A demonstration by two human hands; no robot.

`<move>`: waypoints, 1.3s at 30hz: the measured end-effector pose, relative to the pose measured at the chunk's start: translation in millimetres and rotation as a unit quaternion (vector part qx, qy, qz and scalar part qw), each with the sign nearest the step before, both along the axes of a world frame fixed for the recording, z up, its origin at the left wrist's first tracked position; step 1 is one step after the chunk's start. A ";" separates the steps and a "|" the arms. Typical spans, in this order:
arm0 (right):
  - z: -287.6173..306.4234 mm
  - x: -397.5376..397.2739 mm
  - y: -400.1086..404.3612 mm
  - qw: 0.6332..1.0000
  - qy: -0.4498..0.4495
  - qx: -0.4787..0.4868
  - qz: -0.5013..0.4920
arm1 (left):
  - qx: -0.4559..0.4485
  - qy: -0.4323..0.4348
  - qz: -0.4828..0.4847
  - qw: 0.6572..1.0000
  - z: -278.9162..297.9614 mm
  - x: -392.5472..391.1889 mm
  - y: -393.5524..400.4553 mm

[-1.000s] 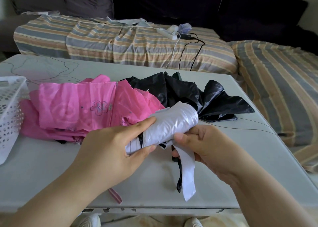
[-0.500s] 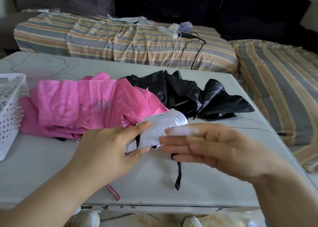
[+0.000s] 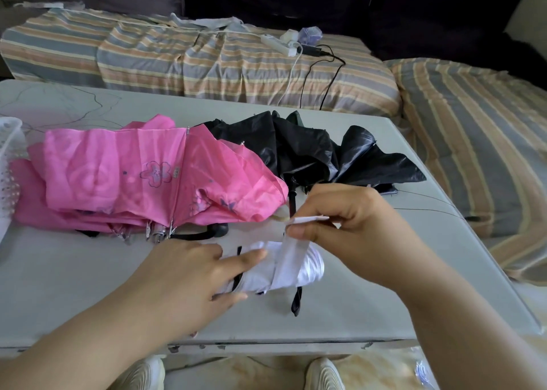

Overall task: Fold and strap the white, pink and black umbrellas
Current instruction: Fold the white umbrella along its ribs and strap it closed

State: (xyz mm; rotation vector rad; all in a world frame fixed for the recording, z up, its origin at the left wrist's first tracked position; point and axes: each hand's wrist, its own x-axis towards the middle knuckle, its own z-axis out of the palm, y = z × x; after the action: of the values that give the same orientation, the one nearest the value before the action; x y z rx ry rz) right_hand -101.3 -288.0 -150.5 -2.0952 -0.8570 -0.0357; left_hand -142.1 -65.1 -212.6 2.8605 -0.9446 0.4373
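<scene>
The white umbrella [image 3: 299,267], rolled into a tight bundle, lies on the bench [image 3: 88,286] near its front edge, at about 6 o'clock from the pink umbrella [image 3: 142,176]. The left hand [image 3: 183,277] grips the bundle's left end, thumb on top and fingers curled beneath. The right hand [image 3: 355,230] pinches the end of the white strap [image 3: 291,253] between thumb and forefinger and holds it up above the bundle; the strap runs down over the roll's middle. A black wrist cord [image 3: 297,301] hangs from under the bundle toward 6 o'clock.

The pink umbrella lies loosely collapsed, fabric spread, across the bench's left half, its rib tips pointing toward the front. The black umbrella [image 3: 325,156] lies crumpled at 2 o'clock from it, the two touching where the fabrics overlap. A white perforated basket [image 3: 9,165] sits at the bench's left edge, at 9 o'clock, touching the pink fabric. Beyond the bench, at 12 o'clock, a striped sofa [image 3: 177,61] carries a power strip [image 3: 276,44] and cables.
</scene>
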 end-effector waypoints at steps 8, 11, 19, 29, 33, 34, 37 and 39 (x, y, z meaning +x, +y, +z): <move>-8.8 14.1 -2.0 0.977 0.185 -0.074 -0.079 | 0.054 -0.178 -0.080 0.979 3.7 -17.6 -0.6; -10.8 14.1 -4.9 0.963 0.257 -0.028 -0.081 | 0.064 -0.221 -0.072 0.970 8.3 -15.7 2.5; -9.5 7.2 2.0 0.952 0.297 -0.023 -0.077 | 0.040 -0.272 -0.048 0.960 16.2 -18.8 0.3; -19.4 -5.6 24.7 0.977 0.072 -0.079 -0.184 | -0.079 0.092 0.064 0.991 21.0 -11.5 4.7; -21.9 -9.7 28.3 0.987 0.019 -0.060 -0.148 | -0.269 0.316 0.066 0.907 32.3 -4.1 5.0; -22.5 -10.1 28.5 0.988 0.008 -0.058 -0.141 | -0.281 0.331 0.050 0.899 31.3 -1.5 4.5; -23.8 -9.9 29.0 0.991 -0.008 -0.055 -0.122 | -0.306 0.355 0.046 0.882 28.3 1.9 5.9; -25.1 -7.3 27.2 0.994 0.003 -0.036 -0.107 | -0.297 0.334 0.064 0.892 27.1 1.1 7.9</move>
State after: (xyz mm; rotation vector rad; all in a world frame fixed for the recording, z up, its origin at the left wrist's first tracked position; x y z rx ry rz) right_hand -108.6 -260.7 -175.5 -2.2461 -0.6361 -0.1140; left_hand -141.0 -57.3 -185.5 2.2369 -0.3953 -0.2269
